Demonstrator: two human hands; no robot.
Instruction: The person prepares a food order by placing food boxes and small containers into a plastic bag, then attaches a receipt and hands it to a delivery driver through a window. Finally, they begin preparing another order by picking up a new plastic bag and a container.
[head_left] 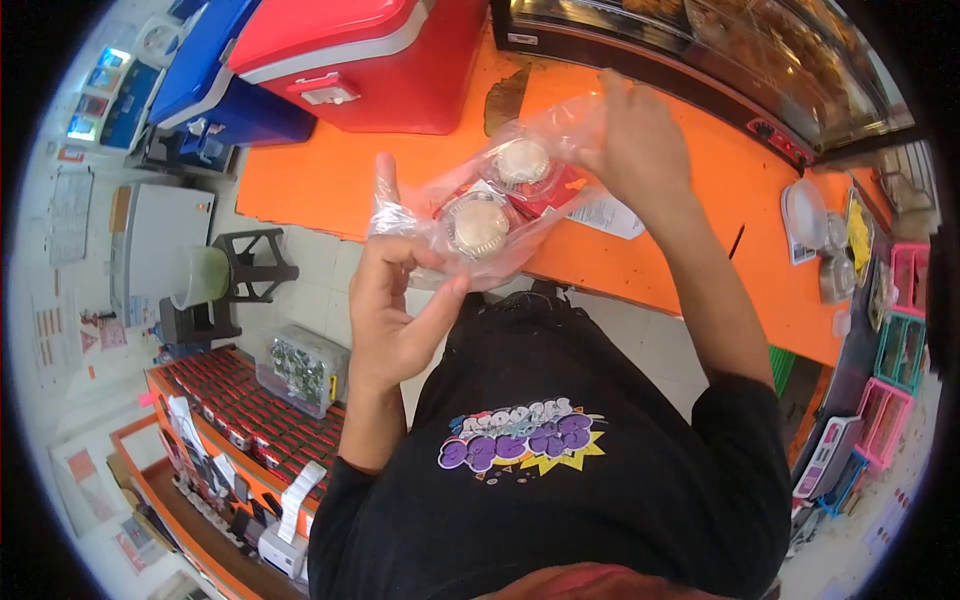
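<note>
- Grip: the near left edge of a clear plastic bag (508,203) is grasped by the left hand (400,300), its index finger extended along the film; the opposite side is held by the right hand (645,150), above centre of the frame.
- Contents: two round, clear-lidded tubs (478,226) with pale tops are seen side by side through the film, with a red item (552,197) close by.
- Step in hand: the filled bag is judged to be spread and steadied between both hands. For the next move, both edges should be kept in hand and the tubs kept level.
- Surroundings: the orange table (700,265) is seen beneath, with a printed paper (612,217) partly covered by the bag. A red cooler (360,65) is placed at upper left, a display case (690,50) at upper right.
- Obscured: the right fingertips' contact is blurred by glare; whether the bag is lifted or rested on the table cannot be told. The red item's nature is unclear. Cooler and case are cut off by the top edge.
</note>
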